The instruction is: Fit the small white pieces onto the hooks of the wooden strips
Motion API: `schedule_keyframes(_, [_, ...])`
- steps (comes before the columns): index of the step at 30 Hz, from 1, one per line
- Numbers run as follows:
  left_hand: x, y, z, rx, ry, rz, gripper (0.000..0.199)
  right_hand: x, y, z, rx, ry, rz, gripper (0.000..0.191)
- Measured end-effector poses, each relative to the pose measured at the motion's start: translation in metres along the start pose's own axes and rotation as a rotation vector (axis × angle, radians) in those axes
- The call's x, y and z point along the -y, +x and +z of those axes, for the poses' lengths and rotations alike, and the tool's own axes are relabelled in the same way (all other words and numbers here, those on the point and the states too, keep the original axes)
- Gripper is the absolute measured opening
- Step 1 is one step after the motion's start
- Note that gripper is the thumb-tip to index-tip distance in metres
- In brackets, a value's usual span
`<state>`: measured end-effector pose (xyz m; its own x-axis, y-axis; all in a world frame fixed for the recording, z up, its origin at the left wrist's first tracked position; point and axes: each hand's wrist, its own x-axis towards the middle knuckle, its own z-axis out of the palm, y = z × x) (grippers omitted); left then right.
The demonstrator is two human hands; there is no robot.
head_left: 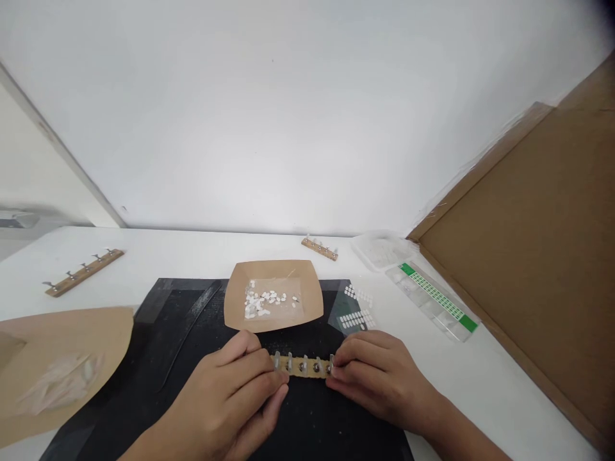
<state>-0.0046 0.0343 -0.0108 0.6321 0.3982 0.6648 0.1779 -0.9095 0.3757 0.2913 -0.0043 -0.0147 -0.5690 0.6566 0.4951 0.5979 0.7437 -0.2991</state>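
Observation:
A narrow tan strip (310, 368) carries a row of several small metal posts, with small translucent pieces upright on them. It lies over the black mat (307, 422) in front of me. My left hand (240, 384) is closed around its left end, thumb and fingers at the edge. At the strip's other end, my right hand (375, 374) pinches beside the last translucent piece. Whether those fingers grip that piece or only the strip is hard to see. Just behind the strip sits a brown paper tray (273, 267) with small white oval pieces (269, 298) in it.
A sheet of white oval stickers (355, 318) lies right of the tray. Farther right are a green-edged clear package (439, 298) and a clear plastic box (382, 250). Similar strips rest at left (84, 273) and back (319, 248). A larger paper tray (110, 326) holds translucent scraps.

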Motion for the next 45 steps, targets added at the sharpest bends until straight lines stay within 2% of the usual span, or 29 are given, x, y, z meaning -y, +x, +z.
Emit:
schedule_keyframes(16, [0.004, 0.0, 0.001, -0.013, -0.028, -0.037, 0.021, 0.018, 0.0, 0.005, 0.122, -0.275, 0.008, 0.025])
schedule_keyframes(21, [0.005, 0.0, 0.002, -0.015, -0.021, -0.061, 0.018, 0.021, -0.004, 0.006, 0.147, -0.306, 0.002, 0.023])
schedule_keyframes(28, [0.004, 0.0, 0.001, -0.031, -0.021, -0.06, 0.023, 0.024, -0.003, 0.007, 0.144, -0.351, 0.027, 0.022])
schedule_keyframes(34, [0.005, -0.005, 0.001, -0.034, -0.008, -0.073, 0.023, 0.022, -0.004, 0.01, 0.153, -0.281, 0.033, 0.024])
schedule_keyframes(39, [0.004, 0.0, 0.001, -0.049, 0.018, -0.075, 0.021, 0.021, -0.006, 0.01, 0.138, -0.268, 0.042, 0.024])
schedule_keyframes(45, [0.0, 0.005, 0.0, -0.1, 0.024, -0.097, 0.018, 0.022, -0.01, 0.012, 0.008, -0.204, 0.08, 0.025])
